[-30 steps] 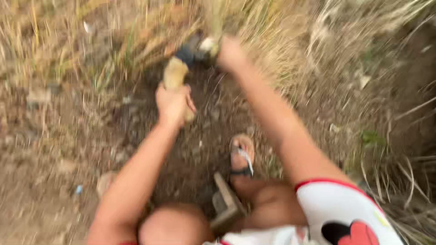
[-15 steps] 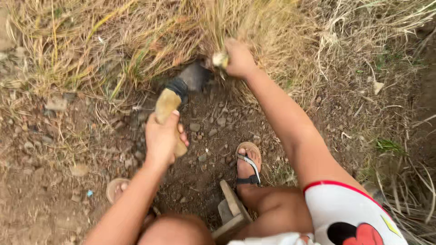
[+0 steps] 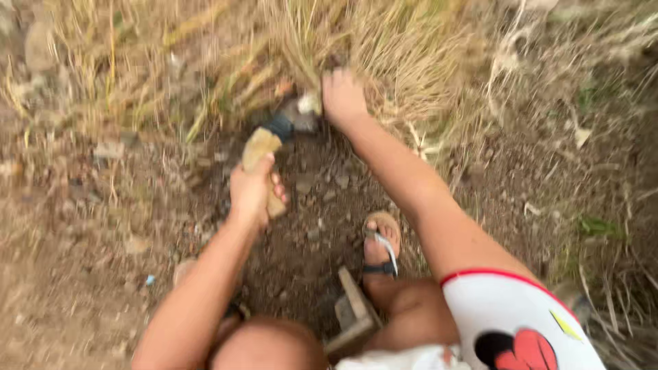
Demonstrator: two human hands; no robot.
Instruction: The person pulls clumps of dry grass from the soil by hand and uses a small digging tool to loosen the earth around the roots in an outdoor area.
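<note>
Outdoors, on bare brown dirt [image 3: 82,274] with small stones, and dry yellow grass [image 3: 384,48] along the top. Left hand [image 3: 252,192] wrapped tight around the pale wooden handle [image 3: 259,152] of a digging tool. Dark metal blade [image 3: 291,122] at the far end of that handle, down at the foot of the grass clump and a bit blurry. Long line of the tool running from the left hand up and to the right, head pointing at the roots. Right hand [image 3: 343,96] farther out, closed around the bottom of the grass stalks, just beside the blade, with a small pale lump [image 3: 308,103] between them; too blurry to tell what the lump is. Right hand the nearer one to the blade, left hand back at the handle's near end. Lower down, a foot in a sandal [image 3: 380,240] on the dirt, with a small wooden stool [image 3: 353,318] behind it. At the bottom right, a white shirt [image 3: 521,322] with a red edge on the sleeve.
</note>
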